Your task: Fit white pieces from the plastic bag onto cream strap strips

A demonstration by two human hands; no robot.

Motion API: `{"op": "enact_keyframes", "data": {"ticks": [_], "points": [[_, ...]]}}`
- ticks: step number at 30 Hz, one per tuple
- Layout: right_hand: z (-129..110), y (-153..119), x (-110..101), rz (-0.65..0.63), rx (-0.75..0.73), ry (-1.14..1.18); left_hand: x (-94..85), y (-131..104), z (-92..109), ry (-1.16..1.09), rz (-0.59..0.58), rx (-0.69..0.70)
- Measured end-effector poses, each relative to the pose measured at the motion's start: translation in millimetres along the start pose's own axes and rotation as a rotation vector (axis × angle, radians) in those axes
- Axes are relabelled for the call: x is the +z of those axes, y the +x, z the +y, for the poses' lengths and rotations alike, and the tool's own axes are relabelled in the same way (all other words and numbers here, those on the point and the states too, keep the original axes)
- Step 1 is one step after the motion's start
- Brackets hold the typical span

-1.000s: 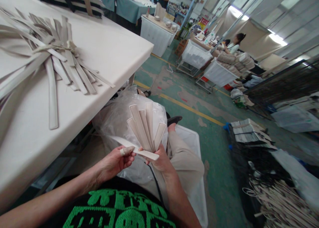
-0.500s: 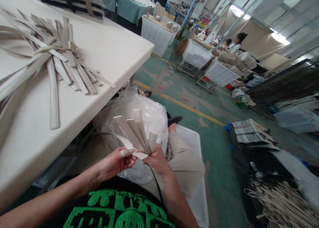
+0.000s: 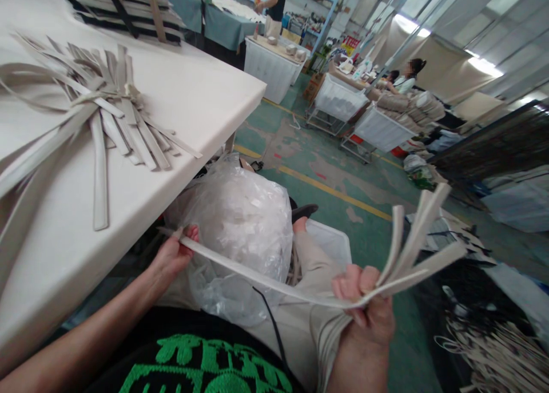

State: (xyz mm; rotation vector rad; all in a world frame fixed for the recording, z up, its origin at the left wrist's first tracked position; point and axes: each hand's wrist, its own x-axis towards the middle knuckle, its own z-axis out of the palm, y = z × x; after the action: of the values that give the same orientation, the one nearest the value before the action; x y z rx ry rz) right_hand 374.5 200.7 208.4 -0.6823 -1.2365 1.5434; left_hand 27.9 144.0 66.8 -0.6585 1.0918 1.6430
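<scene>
Between my two hands stretches a long beige strap (image 3: 253, 274), over my lap and the clear plastic bag. My left hand (image 3: 182, 247) is closed in a pinch on its far left part, near the table's edge. Out to the right, my right hand (image 3: 366, 298) is wrapped round a small bunch of beige straps (image 3: 414, 241), whose ends fan up and to the right; the stretched strap runs into this fist. Below the table edge sits the bulging plastic bag (image 3: 240, 215), with pale contents that I cannot make out.
On the table (image 3: 227, 84) at left lies a tied bundle of beige straps (image 3: 100, 170), with a black-and-beige stack (image 3: 141, 10) behind. A white bin (image 3: 330, 238) stands by my leg. More straps (image 3: 501, 347) lie at lower right. People work at the back.
My hands have moved apart: the right one swung far right with the bunch, the left one went left and slightly up. One strap now spans between them.
</scene>
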Motion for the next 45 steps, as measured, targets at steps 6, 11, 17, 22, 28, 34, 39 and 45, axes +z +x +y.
{"op": "enact_keyframes", "data": {"ticks": [6,11,17,22,28,34,39,45], "points": [[0,3,-11,0.212,0.007,0.041,5.6,-24,-30,0.304,-0.245,0.099],[51,20,23,0.153,0.353,-0.238,-3.5,-47,-57,0.722,-0.746,0.125],[80,42,58,-0.096,0.351,-0.263,-1.6,-72,-54,1.098,-1.006,0.134],[79,46,78,-0.195,0.346,-0.330,7.4,-86,-52,1.156,-1.027,0.117],[81,42,83,-0.146,0.317,-0.319,11.1,-79,-59,1.102,-0.924,0.349],[65,50,60,0.049,0.176,-0.321,-11.3,-61,-78,1.288,-1.002,0.271],[62,50,52,0.119,0.241,-0.293,-6.6,-58,-76,1.111,-0.837,0.212],[91,37,67,0.008,0.334,-0.256,21.4,-61,-68,0.894,-0.673,0.335]]}}
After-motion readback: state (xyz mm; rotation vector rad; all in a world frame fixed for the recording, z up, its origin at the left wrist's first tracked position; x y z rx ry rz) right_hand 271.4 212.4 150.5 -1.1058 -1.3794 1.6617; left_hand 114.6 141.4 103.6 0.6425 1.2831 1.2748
